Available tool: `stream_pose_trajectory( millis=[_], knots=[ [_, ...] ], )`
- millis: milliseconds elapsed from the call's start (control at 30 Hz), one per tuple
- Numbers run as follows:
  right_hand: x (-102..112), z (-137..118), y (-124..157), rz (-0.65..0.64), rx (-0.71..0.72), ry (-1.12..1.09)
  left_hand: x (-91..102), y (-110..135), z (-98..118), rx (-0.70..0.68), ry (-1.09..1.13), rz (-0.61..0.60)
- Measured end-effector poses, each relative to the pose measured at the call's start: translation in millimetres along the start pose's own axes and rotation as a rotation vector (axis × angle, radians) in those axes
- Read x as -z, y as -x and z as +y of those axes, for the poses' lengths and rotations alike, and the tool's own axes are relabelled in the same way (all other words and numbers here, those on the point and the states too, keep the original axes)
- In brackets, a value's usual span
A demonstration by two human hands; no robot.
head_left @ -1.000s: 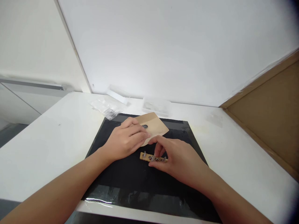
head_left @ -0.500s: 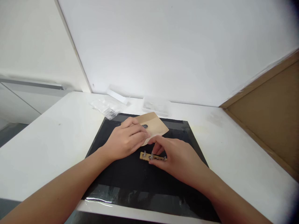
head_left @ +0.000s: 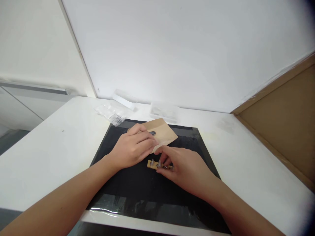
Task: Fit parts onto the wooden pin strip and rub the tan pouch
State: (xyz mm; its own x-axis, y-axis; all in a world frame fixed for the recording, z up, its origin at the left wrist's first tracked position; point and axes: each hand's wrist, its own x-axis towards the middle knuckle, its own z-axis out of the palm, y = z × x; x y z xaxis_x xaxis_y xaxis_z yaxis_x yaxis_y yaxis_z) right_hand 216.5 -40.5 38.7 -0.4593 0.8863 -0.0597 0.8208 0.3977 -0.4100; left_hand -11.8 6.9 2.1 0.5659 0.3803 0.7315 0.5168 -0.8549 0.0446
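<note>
A small wooden strip [head_left: 153,165] with several metal screws standing in it lies on a black mat [head_left: 128,183]. My right hand [head_left: 183,167] rests on the strip's right end, thumb and fingers pinched around one of the screws. My left hand [head_left: 133,147] lies palm down just behind the strip, its fingers together and pressing on the near corner of a brown paper envelope [head_left: 163,131]. A small dark object [head_left: 152,133] sits on the envelope by my left fingertips.
The mat lies on a white table [head_left: 49,147] against a white wall. Clear plastic bags [head_left: 112,113] and a clear plastic box [head_left: 165,112] sit behind the mat. A brown board [head_left: 285,121] leans at the right.
My right hand has slid a little to the left along the wooden strip, covering more of its screws. My left hand and the envelope have stayed put.
</note>
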Motion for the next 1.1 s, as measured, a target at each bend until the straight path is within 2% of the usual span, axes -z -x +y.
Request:
stream_pose_trajectory(
  millis=[500,767,1100],
  knots=[
    [1.2,-1.4,1.7,0.063,-0.005,0.008,-1.9,1.2,-0.8,0.011,0.000,-0.016],
    [0.9,-0.7,3.0,0.044,0.024,0.024,-1.8,1.5,-0.7,0.004,-0.006,-0.006],
    [-0.3,-6.3,6.1,0.046,0.087,0.215,-1.3,-0.1,-0.4,-0.001,0.007,-0.012]
  ],
)
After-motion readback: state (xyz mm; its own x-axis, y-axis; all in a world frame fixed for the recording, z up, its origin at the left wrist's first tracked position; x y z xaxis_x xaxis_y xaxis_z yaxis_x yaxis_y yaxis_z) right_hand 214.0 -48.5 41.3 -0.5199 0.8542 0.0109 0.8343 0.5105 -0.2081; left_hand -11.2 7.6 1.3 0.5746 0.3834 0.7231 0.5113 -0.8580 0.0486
